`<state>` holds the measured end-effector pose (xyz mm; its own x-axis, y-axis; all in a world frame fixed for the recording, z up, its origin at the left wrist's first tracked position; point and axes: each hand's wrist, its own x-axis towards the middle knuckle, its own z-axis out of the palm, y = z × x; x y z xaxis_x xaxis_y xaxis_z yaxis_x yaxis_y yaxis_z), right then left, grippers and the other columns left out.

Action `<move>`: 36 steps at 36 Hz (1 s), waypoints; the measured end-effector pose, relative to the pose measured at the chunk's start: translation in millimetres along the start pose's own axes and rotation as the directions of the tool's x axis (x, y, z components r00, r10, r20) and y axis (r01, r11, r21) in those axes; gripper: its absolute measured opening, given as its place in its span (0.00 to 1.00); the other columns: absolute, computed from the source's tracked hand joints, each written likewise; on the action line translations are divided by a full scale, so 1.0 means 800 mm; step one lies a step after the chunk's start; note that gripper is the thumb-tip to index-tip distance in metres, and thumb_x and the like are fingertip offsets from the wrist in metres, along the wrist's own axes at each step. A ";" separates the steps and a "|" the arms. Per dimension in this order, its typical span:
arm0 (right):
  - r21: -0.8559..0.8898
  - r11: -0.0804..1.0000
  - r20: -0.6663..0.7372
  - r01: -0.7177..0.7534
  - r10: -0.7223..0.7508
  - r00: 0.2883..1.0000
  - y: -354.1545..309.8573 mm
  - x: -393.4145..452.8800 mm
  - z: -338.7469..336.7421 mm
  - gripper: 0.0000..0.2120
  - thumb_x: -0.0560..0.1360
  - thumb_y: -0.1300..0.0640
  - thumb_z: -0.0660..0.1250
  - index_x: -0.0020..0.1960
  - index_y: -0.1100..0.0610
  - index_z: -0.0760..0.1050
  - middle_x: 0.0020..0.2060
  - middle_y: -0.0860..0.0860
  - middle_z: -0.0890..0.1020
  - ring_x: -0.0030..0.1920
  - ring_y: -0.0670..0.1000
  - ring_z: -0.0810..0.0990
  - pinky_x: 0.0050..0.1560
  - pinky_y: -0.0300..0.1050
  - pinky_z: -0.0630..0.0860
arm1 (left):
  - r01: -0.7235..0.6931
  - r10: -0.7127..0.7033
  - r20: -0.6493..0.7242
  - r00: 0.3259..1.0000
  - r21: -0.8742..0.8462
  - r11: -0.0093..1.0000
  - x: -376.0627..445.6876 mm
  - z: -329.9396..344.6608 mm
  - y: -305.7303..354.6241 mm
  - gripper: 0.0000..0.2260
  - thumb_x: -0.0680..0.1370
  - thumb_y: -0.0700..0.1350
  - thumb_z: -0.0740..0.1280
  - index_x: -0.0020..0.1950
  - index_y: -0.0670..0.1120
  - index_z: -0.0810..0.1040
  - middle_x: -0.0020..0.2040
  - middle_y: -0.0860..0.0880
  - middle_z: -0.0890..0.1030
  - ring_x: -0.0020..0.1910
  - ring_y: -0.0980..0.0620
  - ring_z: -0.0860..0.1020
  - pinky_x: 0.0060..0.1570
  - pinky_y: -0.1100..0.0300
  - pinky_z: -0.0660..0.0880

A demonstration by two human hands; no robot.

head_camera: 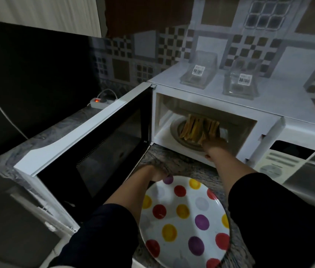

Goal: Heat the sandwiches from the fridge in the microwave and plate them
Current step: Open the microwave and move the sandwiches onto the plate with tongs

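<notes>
The right hand [213,145] reaches into the open microwave [249,117] and grips the near end of the sandwiches [199,129], which stand on edge, packed side by side, on the glass turntable [176,130]. The fingers lie under or behind the bread and are mostly hidden; the thumb shows at the lower sill. The left hand [156,172] rests on the counter [181,163] at the far rim of the spotted plate [183,215], fingers curled at the rim; whether it actually pinches the plate cannot be told.

Judgement: the step in hand is lifting the sandwiches out to the plate. To do it well, the grip should take the whole stack from below and squeeze the ends together so no slice peels off, clear the sill before lowering, and keep the plate steady and close under the opening. The door [95,144] stands fully open to the left and does not obstruct.

Containers: the microwave holds only the sandwiches. The plate holds nothing yet. Two clear plastic boxes [198,76] with barcode labels sit on top of the microwave, apparently empty.
</notes>
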<state>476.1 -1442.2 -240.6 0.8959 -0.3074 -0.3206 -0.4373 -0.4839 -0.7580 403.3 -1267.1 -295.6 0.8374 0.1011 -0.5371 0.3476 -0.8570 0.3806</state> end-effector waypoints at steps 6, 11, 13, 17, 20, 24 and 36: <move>-0.005 0.998 -0.014 0.055 -0.055 0.998 0.001 0.008 0.004 0.20 0.78 0.54 0.61 0.67 0.59 0.70 0.60 0.60 0.76 0.60 0.62 0.77 0.62 0.55 0.75 | 0.043 -0.035 0.070 0.997 -0.110 0.993 0.050 0.010 -0.020 0.24 0.53 0.60 0.67 0.45 0.50 0.76 0.56 0.44 0.77 0.53 0.45 0.76 0.60 0.47 0.76; -0.037 0.999 -0.066 0.037 -0.040 0.997 0.005 0.008 -0.001 0.22 0.75 0.50 0.63 0.65 0.61 0.74 0.59 0.60 0.79 0.58 0.62 0.79 0.54 0.52 0.78 | -0.029 0.031 0.030 0.999 -0.073 0.997 0.021 0.009 -0.015 0.41 0.57 0.65 0.63 0.67 0.48 0.72 0.65 0.45 0.71 0.63 0.46 0.70 0.67 0.50 0.70; -0.034 0.999 -0.042 0.017 -0.018 0.999 0.005 0.006 -0.002 0.20 0.75 0.53 0.63 0.64 0.62 0.74 0.58 0.61 0.79 0.57 0.62 0.79 0.55 0.53 0.78 | -0.033 0.032 -0.015 0.999 -0.063 0.997 0.004 0.008 -0.007 0.34 0.66 0.61 0.66 0.68 0.45 0.72 0.62 0.43 0.73 0.62 0.43 0.72 0.64 0.51 0.72; -0.106 0.994 -0.045 -0.022 0.018 0.999 0.007 -0.002 -0.007 0.18 0.75 0.54 0.62 0.60 0.62 0.77 0.54 0.60 0.81 0.51 0.59 0.81 0.44 0.48 0.79 | -0.040 0.037 -0.150 0.988 -0.018 0.999 -0.011 0.011 -0.008 0.21 0.76 0.54 0.64 0.67 0.47 0.72 0.63 0.43 0.73 0.60 0.44 0.73 0.62 0.52 0.73; -0.160 0.987 -0.052 -0.003 -0.005 0.999 0.004 -0.017 -0.014 0.16 0.76 0.54 0.61 0.58 0.62 0.78 0.54 0.60 0.81 0.48 0.58 0.80 0.34 0.42 0.72 | -0.039 0.032 -0.134 0.991 -0.052 0.998 -0.007 0.017 -0.010 0.25 0.75 0.55 0.64 0.70 0.47 0.69 0.64 0.43 0.72 0.61 0.44 0.73 0.63 0.50 0.73; -0.115 0.993 -0.133 0.017 -0.033 0.991 0.005 -0.033 -0.021 0.20 0.77 0.58 0.61 0.67 0.61 0.71 0.59 0.58 0.79 0.53 0.58 0.80 0.43 0.44 0.73 | -0.076 0.052 -0.191 0.980 -0.121 0.990 0.015 0.025 -0.023 0.22 0.74 0.55 0.64 0.66 0.47 0.73 0.61 0.44 0.75 0.59 0.44 0.74 0.62 0.50 0.74; -0.201 0.979 -0.236 -0.021 -0.028 0.971 0.033 -0.134 -0.033 0.16 0.77 0.55 0.62 0.61 0.62 0.76 0.57 0.58 0.80 0.57 0.59 0.79 0.51 0.46 0.77 | -0.071 0.059 -0.109 0.992 -0.116 0.991 -0.050 0.055 -0.046 0.22 0.84 0.49 0.51 0.76 0.40 0.60 0.72 0.40 0.67 0.69 0.43 0.69 0.67 0.57 0.66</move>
<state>366.4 -1443.8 -210.9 0.8642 -0.4784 -0.1560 -0.4623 -0.6325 -0.6214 338.4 -1262.2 -321.4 0.8972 0.1050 -0.4290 0.3336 -0.7976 0.5026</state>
